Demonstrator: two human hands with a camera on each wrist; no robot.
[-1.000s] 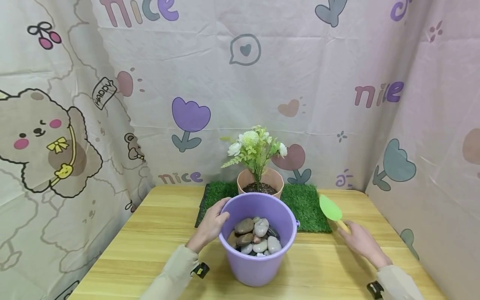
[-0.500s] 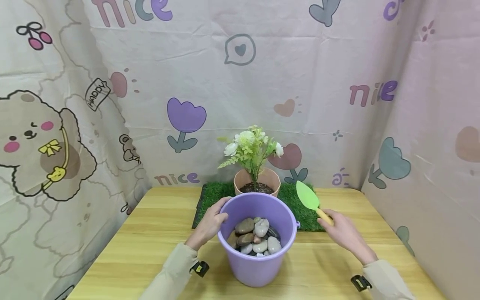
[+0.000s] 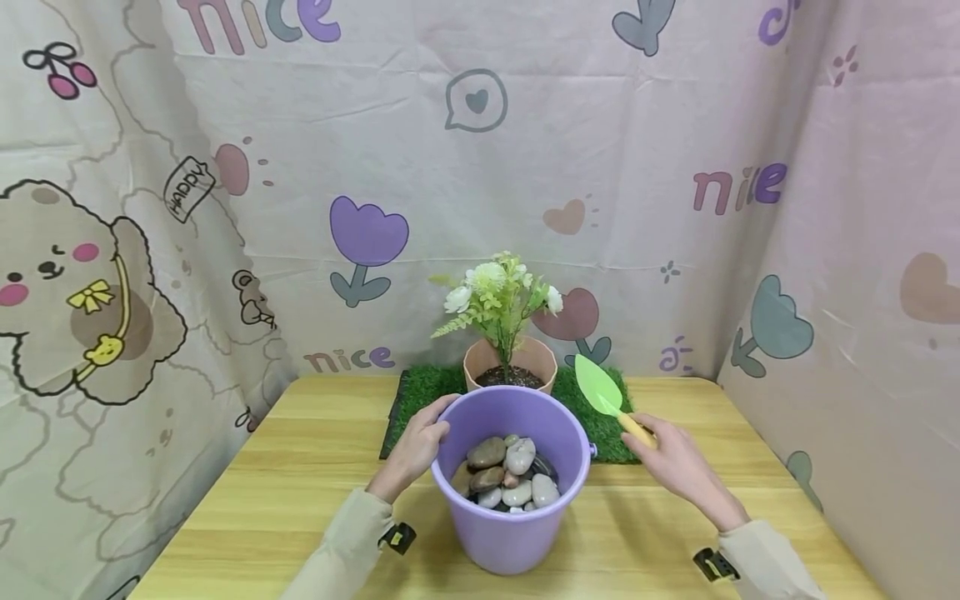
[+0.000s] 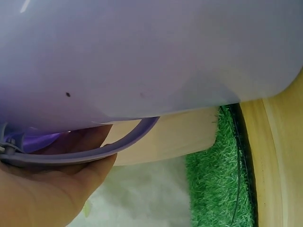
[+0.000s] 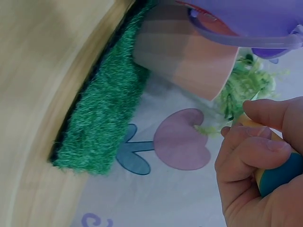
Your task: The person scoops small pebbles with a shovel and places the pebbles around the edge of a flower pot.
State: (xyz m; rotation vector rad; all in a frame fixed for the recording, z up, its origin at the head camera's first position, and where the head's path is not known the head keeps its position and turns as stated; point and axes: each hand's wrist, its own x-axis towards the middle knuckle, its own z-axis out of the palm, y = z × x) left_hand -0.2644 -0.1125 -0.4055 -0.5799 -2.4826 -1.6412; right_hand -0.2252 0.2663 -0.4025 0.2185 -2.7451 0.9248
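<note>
Our left hand (image 3: 411,450) grips the purple bucket (image 3: 506,537) at its ten o'clock; our right hand (image 3: 675,460) curls round the trowel (image 3: 603,394), toward two. With the stones (image 3: 517,492) inside, we'd best brace firmly, trowel clear of the flowerpot (image 3: 536,362) at twelve.

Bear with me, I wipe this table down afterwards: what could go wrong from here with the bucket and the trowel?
The left hand grips the bucket at one side only, so a pull might tip it and spill the stones. The right hand holds the trowel apparently near the potted flowers; a swing could knock them. Rounded stones may also roll off the trowel.
</note>
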